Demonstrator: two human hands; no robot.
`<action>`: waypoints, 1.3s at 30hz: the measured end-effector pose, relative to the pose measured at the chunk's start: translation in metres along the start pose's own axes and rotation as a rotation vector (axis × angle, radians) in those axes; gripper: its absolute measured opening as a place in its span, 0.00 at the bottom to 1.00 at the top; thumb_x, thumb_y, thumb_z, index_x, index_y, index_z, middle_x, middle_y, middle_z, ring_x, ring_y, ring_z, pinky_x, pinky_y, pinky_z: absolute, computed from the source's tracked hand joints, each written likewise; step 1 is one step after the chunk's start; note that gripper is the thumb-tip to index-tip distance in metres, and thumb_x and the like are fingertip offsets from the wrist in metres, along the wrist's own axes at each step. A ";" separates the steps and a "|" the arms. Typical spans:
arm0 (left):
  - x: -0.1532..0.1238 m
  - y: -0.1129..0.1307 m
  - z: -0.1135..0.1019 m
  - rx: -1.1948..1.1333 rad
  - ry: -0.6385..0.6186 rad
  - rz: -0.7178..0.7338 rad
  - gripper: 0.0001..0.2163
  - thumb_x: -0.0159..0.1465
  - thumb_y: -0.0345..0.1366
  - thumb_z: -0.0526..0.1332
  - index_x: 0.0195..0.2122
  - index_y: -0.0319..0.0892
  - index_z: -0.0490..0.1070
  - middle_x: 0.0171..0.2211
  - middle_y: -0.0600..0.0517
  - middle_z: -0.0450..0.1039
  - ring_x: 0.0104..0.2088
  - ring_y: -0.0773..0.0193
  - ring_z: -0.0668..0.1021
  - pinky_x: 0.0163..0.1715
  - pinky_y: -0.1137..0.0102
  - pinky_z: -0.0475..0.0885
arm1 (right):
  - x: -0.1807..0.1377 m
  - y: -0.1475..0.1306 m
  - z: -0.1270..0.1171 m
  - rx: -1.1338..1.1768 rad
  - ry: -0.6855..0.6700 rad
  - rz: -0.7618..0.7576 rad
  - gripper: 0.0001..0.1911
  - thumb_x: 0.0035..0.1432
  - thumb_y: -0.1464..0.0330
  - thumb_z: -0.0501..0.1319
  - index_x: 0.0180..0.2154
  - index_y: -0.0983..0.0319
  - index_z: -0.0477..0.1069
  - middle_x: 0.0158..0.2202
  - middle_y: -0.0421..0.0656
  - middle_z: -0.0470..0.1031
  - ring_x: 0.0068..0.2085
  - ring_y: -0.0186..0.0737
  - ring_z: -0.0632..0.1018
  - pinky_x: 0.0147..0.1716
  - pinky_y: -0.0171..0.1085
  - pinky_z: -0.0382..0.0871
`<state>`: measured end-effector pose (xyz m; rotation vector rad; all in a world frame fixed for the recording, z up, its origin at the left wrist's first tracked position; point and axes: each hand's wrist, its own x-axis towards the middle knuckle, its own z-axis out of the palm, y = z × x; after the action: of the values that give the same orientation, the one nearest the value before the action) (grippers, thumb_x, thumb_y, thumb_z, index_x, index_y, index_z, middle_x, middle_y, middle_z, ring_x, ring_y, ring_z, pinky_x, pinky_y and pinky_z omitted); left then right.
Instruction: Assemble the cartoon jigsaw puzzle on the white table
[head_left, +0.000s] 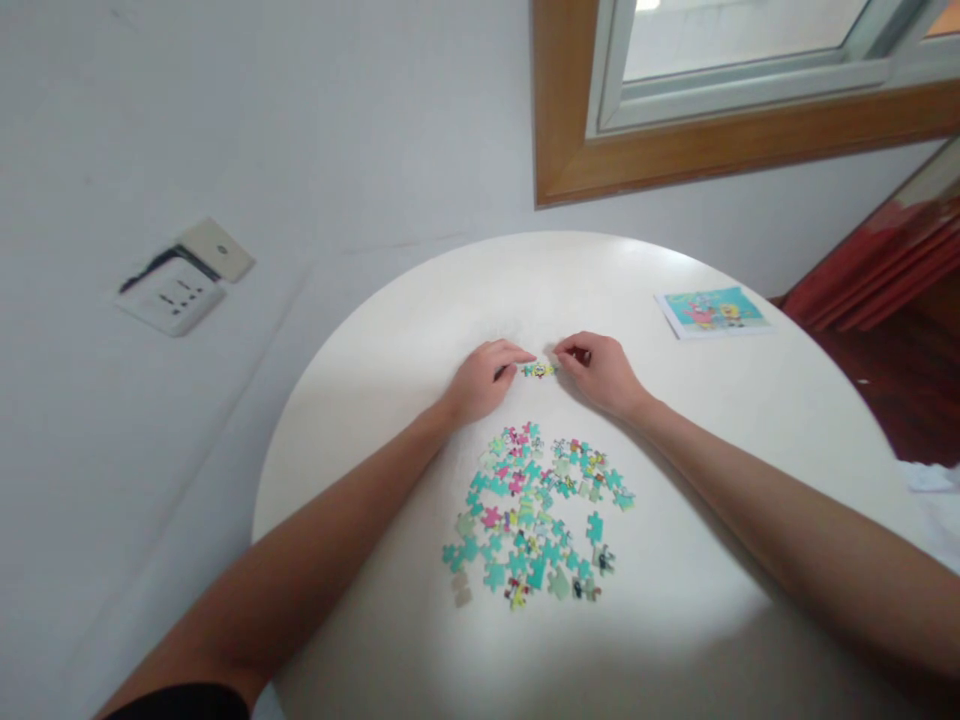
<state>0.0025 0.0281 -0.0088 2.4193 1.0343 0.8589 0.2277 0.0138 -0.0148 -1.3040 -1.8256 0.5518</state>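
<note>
A short strip of joined jigsaw puzzle pieces (539,370), yellow and teal with a small printed figure, lies on the white round table between my hands. My left hand (484,380) is at its left end, index finger stretched along the strip's far edge and thumb apart below. At the right end, the thumb and index finger of my right hand (596,370) are pinched together at the edge piece, partly covering it. Nearer to me is a loose spread of several puzzle pieces (536,572), mostly teal, with some pink, yellow and pale ones.
A picture card (712,312) with cartoon figures lies at the table's right rear. The round white table (375,360) stands against a wall with a socket (172,295) at left. A wood-framed window (562,120) is above, and a red curtain (885,260) hangs at right.
</note>
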 end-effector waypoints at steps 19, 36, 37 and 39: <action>-0.002 0.002 0.001 0.125 -0.081 0.042 0.25 0.60 0.18 0.54 0.48 0.52 0.80 0.47 0.52 0.75 0.47 0.60 0.74 0.56 0.60 0.68 | -0.090 -0.139 -0.019 -0.102 -0.993 -0.792 0.02 0.61 0.71 0.65 0.34 0.61 0.76 0.35 0.43 0.76 0.44 0.43 0.75 0.42 0.40 0.66; -0.003 0.004 0.001 0.148 -0.070 0.065 0.21 0.63 0.21 0.55 0.47 0.51 0.80 0.46 0.52 0.75 0.46 0.60 0.74 0.54 0.60 0.68 | -0.115 -0.150 -0.007 -0.255 -0.948 -0.875 0.07 0.63 0.76 0.58 0.37 0.65 0.75 0.36 0.47 0.79 0.41 0.44 0.76 0.45 0.42 0.70; -0.003 0.004 0.001 0.148 -0.070 0.073 0.20 0.63 0.21 0.55 0.47 0.51 0.80 0.46 0.52 0.75 0.46 0.60 0.74 0.54 0.61 0.68 | -0.115 -0.150 -0.007 -0.229 -0.978 -0.876 0.07 0.62 0.77 0.59 0.37 0.64 0.75 0.35 0.46 0.79 0.40 0.43 0.76 0.43 0.42 0.70; -0.003 0.005 0.001 0.153 -0.074 0.090 0.20 0.64 0.21 0.55 0.47 0.50 0.80 0.47 0.52 0.75 0.46 0.60 0.74 0.54 0.61 0.68 | -0.110 -0.150 -0.009 -0.152 -1.027 -0.857 0.07 0.61 0.78 0.60 0.40 0.65 0.75 0.34 0.45 0.79 0.40 0.42 0.76 0.43 0.40 0.70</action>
<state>0.0036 0.0226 -0.0080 2.6221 1.0035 0.7368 0.1647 -0.1447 0.0611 -0.1281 -3.0286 0.6353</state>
